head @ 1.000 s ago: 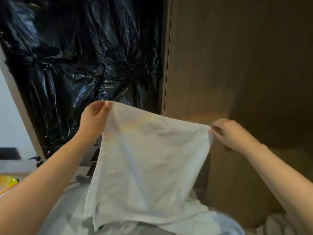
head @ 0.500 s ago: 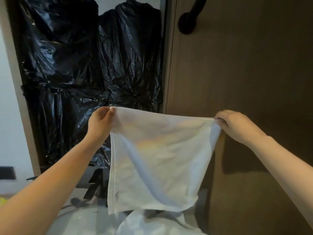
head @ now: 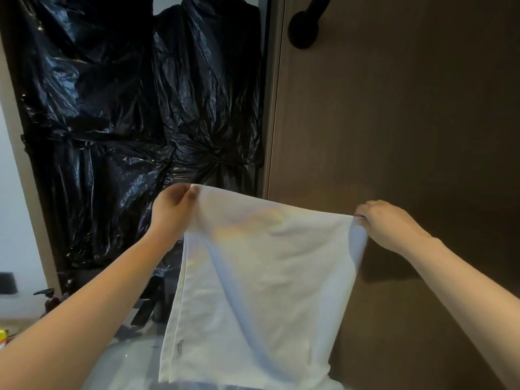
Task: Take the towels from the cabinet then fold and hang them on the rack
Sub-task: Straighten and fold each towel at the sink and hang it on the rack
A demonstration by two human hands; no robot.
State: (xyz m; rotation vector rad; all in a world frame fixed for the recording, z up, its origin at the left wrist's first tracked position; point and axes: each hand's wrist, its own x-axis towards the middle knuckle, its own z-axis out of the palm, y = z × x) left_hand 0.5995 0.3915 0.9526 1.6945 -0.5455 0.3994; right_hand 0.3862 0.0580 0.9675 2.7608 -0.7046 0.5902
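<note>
Nearest, low and left of the brown door (head: pixel 408 108): pale smooth surface (head: pixel 132 361), blurred, just under the towel's bottom hem; cannot tell whether touching. Above that, across the door's left edge and hanging free in front of it: white towel (head: pixel 261 277), opened out as one flat panel, small grey mark (head: pixel 179 349) near the lower hem on the side away from the door. Single or doubled layer, not clear. Held by the two top corners, hence nearly taut along the upper edge with soft diagonal drapes below. Judged a way of letting the weight pull out creases and of lining up the hems before a fold. Left hand (head: pixel 171 212), left of the door's edge: pinching the upper corner between thumb and curled fingers, thumb on the near face. Right hand (head: pixel 391 223), in front of the door panel: clenched round the other top corner, cloth bunched under the knuckles, fingertips hidden. Left a shade higher than right. Judged step: squaring up ahead of the first fold; no rack in view, hanging not yet begun. Farther, left of the door: crinkled black plastic (head: pixel 126 108) filling the opening, gathered into knots at mid-height. Farthest, near the door's top left corner: black handle (head: pixel 305 26), partly cut off.
</note>
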